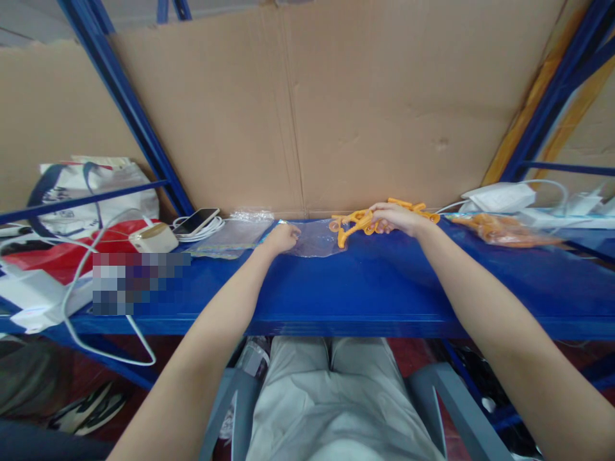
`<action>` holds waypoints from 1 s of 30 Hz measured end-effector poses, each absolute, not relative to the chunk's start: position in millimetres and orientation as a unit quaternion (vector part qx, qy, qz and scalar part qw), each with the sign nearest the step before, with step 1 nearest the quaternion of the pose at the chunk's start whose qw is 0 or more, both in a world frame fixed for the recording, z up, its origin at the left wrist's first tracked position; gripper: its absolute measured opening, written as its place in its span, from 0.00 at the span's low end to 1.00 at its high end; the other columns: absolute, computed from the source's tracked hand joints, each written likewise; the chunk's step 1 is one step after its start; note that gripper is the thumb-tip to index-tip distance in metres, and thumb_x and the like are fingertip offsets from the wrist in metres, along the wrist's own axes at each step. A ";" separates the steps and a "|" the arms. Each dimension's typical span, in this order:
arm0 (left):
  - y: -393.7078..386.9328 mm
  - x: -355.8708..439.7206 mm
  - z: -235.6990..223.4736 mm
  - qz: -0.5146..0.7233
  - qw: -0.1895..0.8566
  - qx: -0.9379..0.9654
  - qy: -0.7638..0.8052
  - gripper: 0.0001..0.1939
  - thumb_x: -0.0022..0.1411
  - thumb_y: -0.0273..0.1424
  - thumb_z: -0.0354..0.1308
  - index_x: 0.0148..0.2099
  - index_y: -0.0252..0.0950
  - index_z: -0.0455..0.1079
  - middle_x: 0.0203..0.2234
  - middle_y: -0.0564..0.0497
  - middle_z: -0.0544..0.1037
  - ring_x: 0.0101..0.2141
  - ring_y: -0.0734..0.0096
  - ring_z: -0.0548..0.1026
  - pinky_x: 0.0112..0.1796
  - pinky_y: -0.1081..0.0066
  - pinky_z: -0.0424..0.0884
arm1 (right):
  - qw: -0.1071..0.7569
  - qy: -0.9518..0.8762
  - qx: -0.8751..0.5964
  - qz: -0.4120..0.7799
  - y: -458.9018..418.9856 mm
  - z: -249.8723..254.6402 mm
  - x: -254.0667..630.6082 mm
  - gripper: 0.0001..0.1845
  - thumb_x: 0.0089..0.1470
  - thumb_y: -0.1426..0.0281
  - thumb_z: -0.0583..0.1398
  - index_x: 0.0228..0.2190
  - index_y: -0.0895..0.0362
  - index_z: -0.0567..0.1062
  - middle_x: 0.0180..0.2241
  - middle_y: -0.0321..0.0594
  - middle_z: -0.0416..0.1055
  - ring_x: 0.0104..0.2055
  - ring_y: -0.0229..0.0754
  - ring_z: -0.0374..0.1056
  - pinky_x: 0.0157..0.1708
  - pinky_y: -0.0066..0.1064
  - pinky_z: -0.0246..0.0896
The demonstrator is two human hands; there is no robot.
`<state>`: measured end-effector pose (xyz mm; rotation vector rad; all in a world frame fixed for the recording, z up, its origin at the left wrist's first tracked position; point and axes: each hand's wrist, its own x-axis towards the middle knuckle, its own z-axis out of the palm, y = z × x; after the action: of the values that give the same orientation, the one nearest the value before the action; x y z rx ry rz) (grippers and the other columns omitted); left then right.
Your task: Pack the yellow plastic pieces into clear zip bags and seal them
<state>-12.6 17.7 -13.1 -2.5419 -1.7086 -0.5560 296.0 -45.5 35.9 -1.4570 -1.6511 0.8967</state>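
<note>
My left hand (282, 237) is closed in a pinch at the left edge of a clear plastic bag (314, 242), which lies flat on the blue shelf. My right hand (396, 219) grips an orange plastic piece (352, 229) with a T-shaped end that reaches over the bag's right side. Behind and beside that hand lie several more orange plastic pieces (430, 215) in a loose pile. A stack of clear bags (235, 232) rests just left of my left hand. Fingers partly hide what each hand grips.
A blue metal shelf (336, 298) spans the front, backed by cardboard (360, 109). At left are a phone (196, 221), a white charger (154, 238), cables and a tote bag (103, 192). A bag of orange pieces (504, 229) and a white mask (500, 196) lie at right.
</note>
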 end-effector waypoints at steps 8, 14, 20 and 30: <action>-11.8 17.4 -6.0 -0.185 0.081 -0.850 -0.487 0.15 0.64 0.31 0.50 0.42 0.32 0.77 0.42 0.42 0.82 0.45 0.60 0.78 0.48 0.67 0.71 | 0.343 -0.668 -0.549 0.367 -45.0 31.7 296.7 0.05 0.51 0.78 0.58 0.31 0.57 0.72 0.23 0.36 0.73 0.22 0.34 0.66 0.21 0.24 0.56; -42.4 51.2 -4.0 -0.142 0.089 -0.872 -0.460 0.24 0.65 0.46 0.48 0.30 0.33 0.74 0.28 0.42 0.80 0.34 0.58 0.79 0.35 0.66 0.71 | 0.340 -0.670 -0.551 0.364 -45.0 31.5 296.6 0.03 0.52 0.77 0.59 0.31 0.58 0.72 0.23 0.35 0.73 0.22 0.33 0.66 0.22 0.23 0.57; -53.5 62.9 -6.0 -0.079 0.067 -0.864 -0.493 0.16 0.62 0.40 0.52 0.31 0.36 0.76 0.29 0.44 0.81 0.37 0.56 0.80 0.36 0.67 0.70 | 0.345 -0.661 -0.554 0.371 -47.1 32.9 294.7 0.04 0.51 0.76 0.62 0.31 0.57 0.71 0.23 0.35 0.73 0.22 0.34 0.66 0.22 0.24 0.58; -56.9 63.2 0.6 -0.087 0.097 -0.854 -0.503 0.18 0.65 0.38 0.49 0.38 0.34 0.77 0.34 0.42 0.82 0.40 0.57 0.80 0.37 0.68 0.70 | 0.366 -0.657 -0.519 0.406 -40.1 28.9 295.5 0.04 0.51 0.77 0.61 0.30 0.57 0.71 0.22 0.36 0.73 0.21 0.33 0.66 0.21 0.23 0.60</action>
<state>63.2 -56.9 0.6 -2.5299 -1.4905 -0.2566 295.5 -40.1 28.9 -1.3338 -1.6889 1.0426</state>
